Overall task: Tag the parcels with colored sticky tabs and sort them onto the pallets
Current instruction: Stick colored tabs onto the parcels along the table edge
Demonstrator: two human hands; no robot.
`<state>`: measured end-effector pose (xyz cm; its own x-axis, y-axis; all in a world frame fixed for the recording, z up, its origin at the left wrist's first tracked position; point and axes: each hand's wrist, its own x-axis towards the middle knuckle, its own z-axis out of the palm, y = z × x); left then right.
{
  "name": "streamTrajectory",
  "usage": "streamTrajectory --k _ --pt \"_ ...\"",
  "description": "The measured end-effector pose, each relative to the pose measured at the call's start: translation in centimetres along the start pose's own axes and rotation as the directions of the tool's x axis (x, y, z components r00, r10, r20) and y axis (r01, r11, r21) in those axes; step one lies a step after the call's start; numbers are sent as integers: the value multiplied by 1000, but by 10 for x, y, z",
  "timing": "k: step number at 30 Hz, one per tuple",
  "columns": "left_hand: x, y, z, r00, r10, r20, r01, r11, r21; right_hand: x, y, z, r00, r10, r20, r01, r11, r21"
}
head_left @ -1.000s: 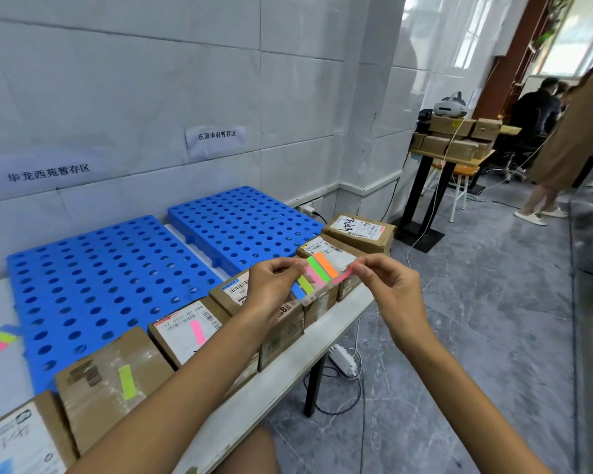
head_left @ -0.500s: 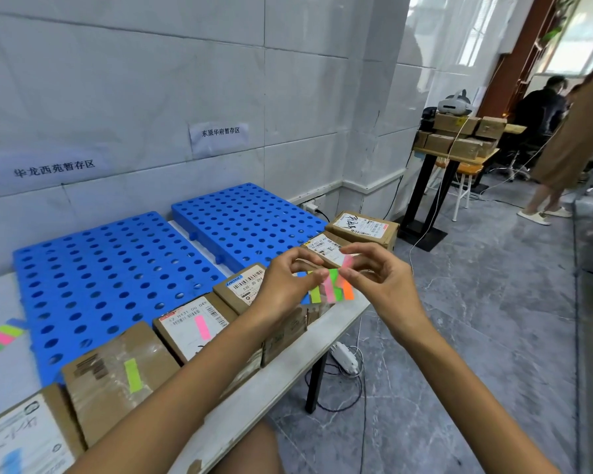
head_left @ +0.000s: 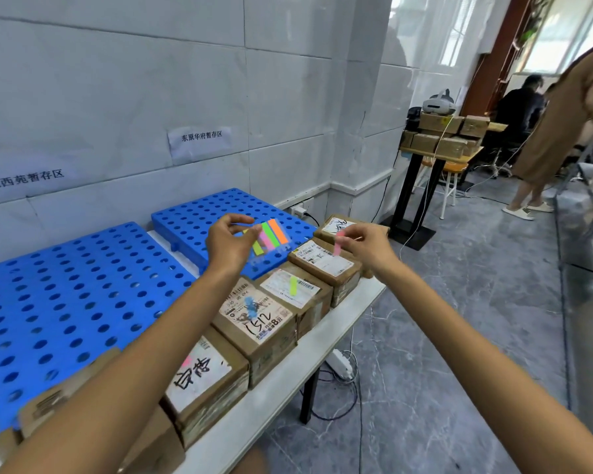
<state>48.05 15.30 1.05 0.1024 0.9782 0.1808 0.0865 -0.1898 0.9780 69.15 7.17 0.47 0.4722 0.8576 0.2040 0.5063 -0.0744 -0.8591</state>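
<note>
White tiled wall [head_left: 117,80] backs our white desk [head_left: 288,378], where two blue perforated plastic pallets [head_left: 65,285] lie behind a row of brown cardboard parcels [head_left: 254,330] along the front edge. Our left hand [head_left: 228,246] pinches a sheet of yellow, pink, green and orange sticky tabs [head_left: 271,236] above the farther pallet, fingers curled on its edge. Our right hand [head_left: 367,246] pinches a single pink tab [head_left: 338,246] just over the second-farthest parcel [head_left: 324,268]; whether it touches, we cannot tell.
</note>
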Motion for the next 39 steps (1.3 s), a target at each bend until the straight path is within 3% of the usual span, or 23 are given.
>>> streamTrajectory --k 4,7,10,17,19,22,24,28,31,34,35,37,39 --pt "23 -7 11 1000 2 -23 -2 1000 -8 44 28 28 986 132 105 -121 987 -103" --pt "34 -17 19 1000 -10 -1 10 1000 -8 60 57 50 979 192 67 -169 953 -253" --pt "35 -27 28 998 -23 63 23 1000 6 64 75 58 991 122 -53 -133 910 -392" --pt "16 -41 42 962 -116 248 112 993 30 67 84 60 998 2 -65 -33 878 -478" --pt "5 -42 40 951 -143 272 140 990 32 60 81 58 990 -16 -142 -33 942 -334" --pt "-7 -36 30 939 -169 298 175 984 7 29 52 48 960 -21 -281 40 997 62" --pt "-14 -29 24 927 -183 327 202 979 -24 0 27 42 970 -58 -234 106 975 197" --pt "-37 -9 17 899 -169 404 208 977 -52 -51 -1 32 981 -183 60 168 967 190" --pt "-56 3 15 859 -207 469 300 944 -134 -78 -11 21 983 -184 -10 179 942 284" --pt "-74 8 14 783 -267 563 469 847 -251 -97 -9 13 985 -139 -101 166 926 340" --pt "-79 8 15 765 -273 583 498 825 -267 -103 -7 11 980 -151 -128 183 938 294" --pt "-90 8 15 746 -266 610 525 799 -293 -112 1 7 947 -267 -179 276 961 28" --pt "-100 9 15 729 -254 635 527 801 -284 -121 6 2 881 -443 -168 386 876 -290"
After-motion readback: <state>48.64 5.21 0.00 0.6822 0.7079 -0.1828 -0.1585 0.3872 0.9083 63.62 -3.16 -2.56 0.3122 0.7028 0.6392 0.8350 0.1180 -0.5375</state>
